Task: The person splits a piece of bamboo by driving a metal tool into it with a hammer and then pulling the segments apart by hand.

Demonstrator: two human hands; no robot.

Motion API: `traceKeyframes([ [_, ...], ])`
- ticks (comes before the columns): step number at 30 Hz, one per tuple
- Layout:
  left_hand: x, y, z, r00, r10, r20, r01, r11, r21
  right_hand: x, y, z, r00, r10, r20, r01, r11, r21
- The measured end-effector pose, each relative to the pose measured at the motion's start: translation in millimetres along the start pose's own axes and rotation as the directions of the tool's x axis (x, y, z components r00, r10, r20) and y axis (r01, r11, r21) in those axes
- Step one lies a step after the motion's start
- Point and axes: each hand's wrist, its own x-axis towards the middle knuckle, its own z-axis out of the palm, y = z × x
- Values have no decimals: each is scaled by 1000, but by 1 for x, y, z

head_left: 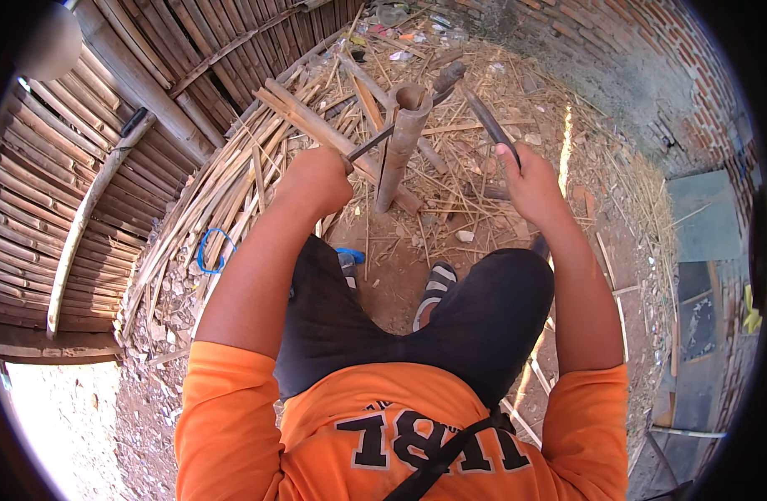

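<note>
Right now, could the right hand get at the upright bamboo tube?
Probably, though not empty-handed: the right hand is closed around a dark tool. The space between that hand and the bamboo tube looks open.

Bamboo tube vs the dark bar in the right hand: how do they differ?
Girth: the bamboo tube is thick; the dark bar is slender.
Colour: the bamboo tube is light brown, the dark bar much darker.
Form: the bamboo tube is round with an open, hollow top; the dark bar shows no such opening.
Support: the right hand grips the dark bar but not the bamboo tube.
Shared: both are longer than wide.
</note>
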Motion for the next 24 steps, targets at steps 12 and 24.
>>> traceKeyframes([
  [12,-1,-1,-5,1000,-9,-21,9,1000,18,-9,10,3,1000,16,5,-16,999,-43],
  [24,-2,-3,-19,993,-73,92,60,989,132,-4,-14,3,994,-17,-107,34,986,160],
])
